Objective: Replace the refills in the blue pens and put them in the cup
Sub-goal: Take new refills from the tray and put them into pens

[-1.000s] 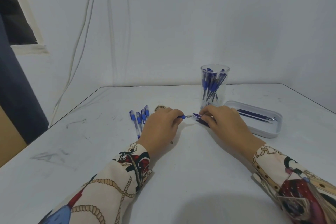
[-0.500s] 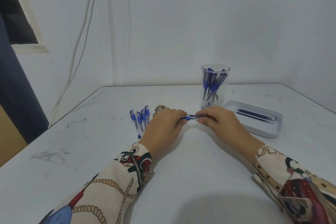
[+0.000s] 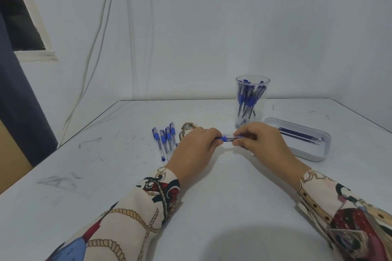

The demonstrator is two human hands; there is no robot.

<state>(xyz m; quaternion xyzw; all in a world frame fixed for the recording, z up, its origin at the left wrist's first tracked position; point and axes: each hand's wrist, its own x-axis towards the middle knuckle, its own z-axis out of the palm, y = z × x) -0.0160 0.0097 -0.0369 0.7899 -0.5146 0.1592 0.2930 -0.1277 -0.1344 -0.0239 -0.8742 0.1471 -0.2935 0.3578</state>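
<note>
Hands have closed the gap: left hand [image 3: 197,148] and right hand [image 3: 261,140] both pinch one blue pen [image 3: 228,138] low over the bench [image 3: 212,207], its halves now joined. Reassembly looks nearly done; cup [image 3: 252,101] next.

We find the cup [image 3: 252,104] standing at the table's [image 3: 212,207] far right, pens inside it. The tray [image 3: 307,150] lies just right of the cup, refills [image 3: 299,134] in it. Four loose pens [image 3: 164,140] lie left of both hands.
</note>
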